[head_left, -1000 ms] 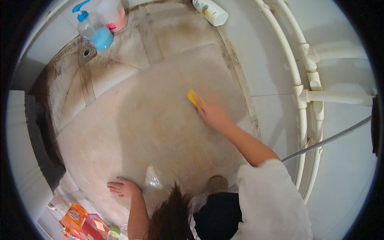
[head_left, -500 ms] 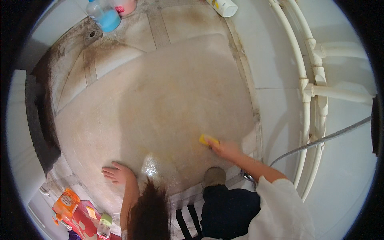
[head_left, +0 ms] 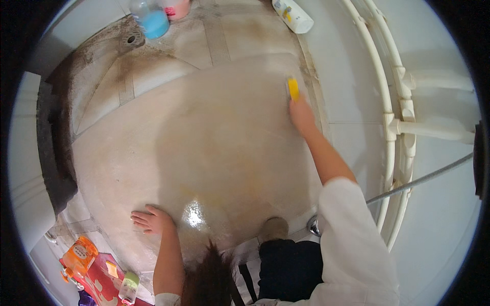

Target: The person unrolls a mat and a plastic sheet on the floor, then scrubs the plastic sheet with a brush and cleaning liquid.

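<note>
A broad beige mat [head_left: 204,122] lies over the tiled floor, with faint yellowish smears and a bright wet glint near its lower edge. My left hand [head_left: 154,220] rests flat on the mat's lower left part, fingers spread, holding nothing. Stretched out toward the mat's far right corner, my right hand [head_left: 302,113] grips a small yellow scrub brush [head_left: 293,89]. A pale strip shows along the brush's left side; motion slightly blurs it, and most of its near end is hidden in my fingers.
Beyond the mat are a floor drain [head_left: 131,39], a blue-filled bottle [head_left: 154,24], a pink container [head_left: 177,8] and a white bottle [head_left: 293,15]. Pale pipes [head_left: 390,122] and a grey hose [head_left: 423,176] run at right. An orange pump bottle [head_left: 80,256] sits lower left.
My right hand has swept the yellow brush away from me, from the mat's lower right area to its far right corner. My left hand stays flat in its place.
</note>
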Motion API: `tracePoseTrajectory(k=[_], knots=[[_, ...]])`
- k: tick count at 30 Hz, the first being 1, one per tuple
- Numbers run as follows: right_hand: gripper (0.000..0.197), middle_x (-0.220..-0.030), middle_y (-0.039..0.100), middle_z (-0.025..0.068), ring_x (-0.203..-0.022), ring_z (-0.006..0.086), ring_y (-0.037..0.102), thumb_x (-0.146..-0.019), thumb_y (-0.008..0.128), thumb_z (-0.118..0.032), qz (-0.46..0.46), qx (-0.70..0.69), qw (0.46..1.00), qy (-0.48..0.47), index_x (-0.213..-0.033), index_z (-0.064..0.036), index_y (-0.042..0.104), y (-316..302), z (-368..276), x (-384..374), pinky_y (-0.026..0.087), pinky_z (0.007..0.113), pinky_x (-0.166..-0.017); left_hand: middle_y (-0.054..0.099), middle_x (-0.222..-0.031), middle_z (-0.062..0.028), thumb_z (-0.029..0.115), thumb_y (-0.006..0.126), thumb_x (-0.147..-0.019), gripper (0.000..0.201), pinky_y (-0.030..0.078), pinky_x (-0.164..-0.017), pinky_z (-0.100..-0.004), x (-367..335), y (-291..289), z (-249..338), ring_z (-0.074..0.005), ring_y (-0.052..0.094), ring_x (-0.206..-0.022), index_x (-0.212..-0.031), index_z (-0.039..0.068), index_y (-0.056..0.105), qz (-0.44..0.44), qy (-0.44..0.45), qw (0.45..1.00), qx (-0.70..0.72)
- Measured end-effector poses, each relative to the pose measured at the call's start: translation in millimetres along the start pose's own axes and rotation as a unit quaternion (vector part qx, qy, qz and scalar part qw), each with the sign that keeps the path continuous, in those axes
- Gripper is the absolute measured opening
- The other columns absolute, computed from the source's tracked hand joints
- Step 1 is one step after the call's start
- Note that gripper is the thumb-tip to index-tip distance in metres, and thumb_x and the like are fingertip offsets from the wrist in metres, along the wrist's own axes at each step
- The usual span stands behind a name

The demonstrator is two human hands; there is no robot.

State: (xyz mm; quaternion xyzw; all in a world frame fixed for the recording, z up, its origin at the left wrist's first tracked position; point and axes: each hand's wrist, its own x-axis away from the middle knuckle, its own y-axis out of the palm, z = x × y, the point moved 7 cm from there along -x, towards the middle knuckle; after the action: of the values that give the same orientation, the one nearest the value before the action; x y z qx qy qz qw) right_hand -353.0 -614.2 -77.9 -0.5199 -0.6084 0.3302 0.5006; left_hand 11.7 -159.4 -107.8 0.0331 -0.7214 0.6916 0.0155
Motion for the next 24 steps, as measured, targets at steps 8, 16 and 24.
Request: tracePoseTrajectory(k=[8,16,24], knots=[[0.035,-0.067,0.056,0.0179,-0.061,0.0365,0.054,-0.079,0.045,-0.038,-0.259,0.204,0.944,0.026,-0.084,-0.0034,0.048,16,157,272,0.041,0.044,-0.053,0.011,-0.137,-0.0056,0.048,0.024,-0.083,0.062,0.016,-0.093,-0.0516,0,3,5,-0.0242,0.012,-0.125,-0.131,0.012,0.011,0.028,0.012,0.999,0.008],[0.039,-0.068,0.056,0.0178,-0.063,0.0368,0.054,-0.076,0.048,-0.042,-0.301,0.15,0.942,-0.008,-0.084,-0.004,0.046,43,165,306,0.041,0.046,-0.054,0.013,-0.137,-0.0054,0.049,0.024,-0.082,0.062,0.018,-0.092,-0.0505,5,2,10,-0.0233,0.014,-0.125,-0.131,0.012,0.014,0.044,0.018,0.999,0.003],[0.044,-0.077,0.056,0.0179,-0.074,0.0342,0.054,-0.077,0.043,-0.046,-0.202,0.146,0.967,0.056,-0.088,-0.0049,0.051,18,117,193,0.041,0.043,-0.063,0.014,-0.136,-0.0057,0.05,0.023,-0.082,0.062,0.019,-0.093,-0.0474,3,8,3,-0.0229,0.014,-0.125,-0.131,0.011,0.016,0.036,0.022,0.999,-0.007]])
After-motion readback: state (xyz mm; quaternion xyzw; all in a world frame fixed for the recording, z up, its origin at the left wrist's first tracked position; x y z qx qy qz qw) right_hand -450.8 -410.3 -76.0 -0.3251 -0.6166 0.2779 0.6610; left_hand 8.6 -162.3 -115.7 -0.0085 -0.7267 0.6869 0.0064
